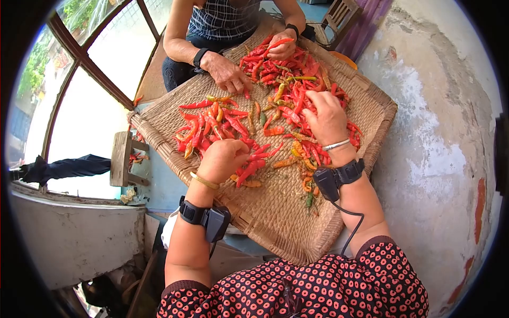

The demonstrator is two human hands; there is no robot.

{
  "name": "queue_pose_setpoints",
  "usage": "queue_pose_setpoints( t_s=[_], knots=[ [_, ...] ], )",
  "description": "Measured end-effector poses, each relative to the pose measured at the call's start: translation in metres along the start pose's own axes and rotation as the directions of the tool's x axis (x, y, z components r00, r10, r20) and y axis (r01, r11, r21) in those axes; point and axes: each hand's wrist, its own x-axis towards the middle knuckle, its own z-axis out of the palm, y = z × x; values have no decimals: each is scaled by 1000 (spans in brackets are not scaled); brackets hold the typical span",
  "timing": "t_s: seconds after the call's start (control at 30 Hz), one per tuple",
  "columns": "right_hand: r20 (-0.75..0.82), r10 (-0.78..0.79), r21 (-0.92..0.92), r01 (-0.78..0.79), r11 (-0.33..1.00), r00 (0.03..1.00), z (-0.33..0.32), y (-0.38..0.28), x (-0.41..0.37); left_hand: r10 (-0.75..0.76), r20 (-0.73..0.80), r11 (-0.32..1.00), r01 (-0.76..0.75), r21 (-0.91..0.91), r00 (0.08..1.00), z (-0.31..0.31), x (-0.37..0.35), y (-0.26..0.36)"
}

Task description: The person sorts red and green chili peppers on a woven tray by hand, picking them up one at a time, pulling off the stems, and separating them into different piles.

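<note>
Red chillies lie in two heaps on a woven tray (265,212). My left hand (225,160), fingers curled together, is at the near edge of the left heap (207,127); whatever its fingertips may hold is hidden. Over the right side of the larger heap (291,69) is my right hand (326,119), its fingers bent down among the chillies, their tips partly hidden. Yellow and orange chillies (297,153) lie between my hands, with a green one (309,199) nearer to me.
Across the tray sits another person (228,21), one hand (225,71) touching the weave and the other (282,47) holding a red chilli. A wooden stool (123,159) stands left, by the windows. A wall (424,132) rises on the right.
</note>
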Motion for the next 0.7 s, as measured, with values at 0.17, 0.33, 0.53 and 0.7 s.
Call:
queue_pose_setpoints(
  t_s=[0.17, 0.33, 0.53, 0.7],
  knots=[
    [509, -365, 271, 257, 928, 779, 42, -38, -34, -33, 196, 998, 41, -38, 980, 6, -5, -6],
    [496, -467, 156, 453, 877, 732, 63, -40, -45, 159, -7, 987, -159, 1, 987, 13, -6, -12],
    [489, -320, 418, 104, 903, 812, 21, -20, -11, 9, 150, 1000, -13, 26, 989, 9, -5, -6],
    [481, -71, 345, -114, 931, 874, -14, 9, 1, 9, 234, 994, -34, 102, 972, 10, -5, -10]
  ],
)
